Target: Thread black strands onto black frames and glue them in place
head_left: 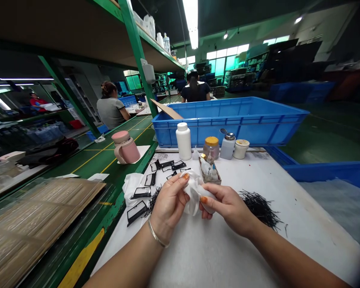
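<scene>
A white cloth (194,192) is bunched up and held just above the white-topped desk (216,256), with both hands closed on it. It is pinched by the left hand (169,202) and the right hand (228,209), and neither hand is released. Whether anything is wrapped inside the cloth cannot be told. A metal bangle (157,236) is worn on the left wrist.

Black plastic frames (137,212) are scattered on the desk just left of the left hand, beside a crumpled white wipe (131,187). A heap of thin black strands (260,208) is spread near the right hand. Beyond the hands, a small tray of little bottles (210,175) is set down. Behind it, a white plastic bottle (183,141), a yellow-lidded jar (211,147), a pump dispenser bottle (227,147) and a small white tub (241,149) are lined up in front of a blue plastic crate (228,120). A pink mug (126,149) is placed on the green bench to the left, where a seated co-worker (110,108) is seen farther along.
</scene>
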Demonstrator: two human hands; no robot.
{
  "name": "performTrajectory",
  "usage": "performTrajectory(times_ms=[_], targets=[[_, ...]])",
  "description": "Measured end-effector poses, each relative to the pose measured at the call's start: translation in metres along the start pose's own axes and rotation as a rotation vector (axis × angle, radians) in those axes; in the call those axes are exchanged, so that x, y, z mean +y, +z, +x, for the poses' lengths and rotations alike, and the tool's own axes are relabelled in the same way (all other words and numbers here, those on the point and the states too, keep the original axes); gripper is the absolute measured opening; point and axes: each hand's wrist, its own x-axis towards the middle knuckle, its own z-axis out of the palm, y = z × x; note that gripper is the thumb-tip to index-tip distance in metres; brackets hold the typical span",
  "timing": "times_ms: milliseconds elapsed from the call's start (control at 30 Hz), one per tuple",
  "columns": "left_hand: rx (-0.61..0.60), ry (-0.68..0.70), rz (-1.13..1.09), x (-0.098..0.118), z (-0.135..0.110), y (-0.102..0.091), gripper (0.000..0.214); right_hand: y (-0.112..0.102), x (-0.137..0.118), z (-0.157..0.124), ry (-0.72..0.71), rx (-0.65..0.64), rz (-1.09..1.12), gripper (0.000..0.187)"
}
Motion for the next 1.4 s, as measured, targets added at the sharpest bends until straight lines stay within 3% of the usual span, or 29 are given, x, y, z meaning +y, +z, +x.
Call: performTrajectory(times_ms=[233,433,567,700,967,1067,1167,1267,1300,1400], targets=[[0.038,0.011,-0.042,-0.003,-0.002,0.0,0.014,0.002,0.0,0.0,-0.002,0.0,-0.058,0.027],[0.269,0.14,-0.214,0.007,0.006,-0.006,0.007,0.0,0.001,0.001,0.009,-0.015,-0.092,0.027],[0.24,0.193,-0.27,0.017,0.008,-0.009,0.002,-0.001,0.002,0.0,-0.013,-0.014,-0.059,0.028],[0.197,0.211,-0.278,0.026,0.007,-0.009,0.013,-0.001,0.002,-0.001,-0.056,-0.008,-0.026,0.028],[0.331,0.336,-0.312,0.052,0.013,-0.012,0.029,-0.003,0.0,-0.002,-0.078,0.041,0.014,0.028],[0.352,0.385,-0.21,0.066,0.035,-0.014,0.02,-0.008,0.004,0.0,-0.076,0.096,0.033,0.033],[0.399,0.486,0.009,0.084,0.074,-0.018,0.01,-0.014,0.008,0.002,-0.084,0.202,0.03,0.036],[0.463,0.552,0.483,0.1,0.12,-0.029,0.009,-0.025,0.01,0.004,-0.105,0.338,0.038,0.038],[0.513,0.535,0.701,0.103,0.134,-0.035,0.012,-0.03,0.01,0.004,-0.114,0.387,0.042,0.039],[0.536,0.42,0.96,0.107,0.162,-0.056,0.014,-0.045,0.009,0.004,-0.142,0.54,0.042,0.04]])
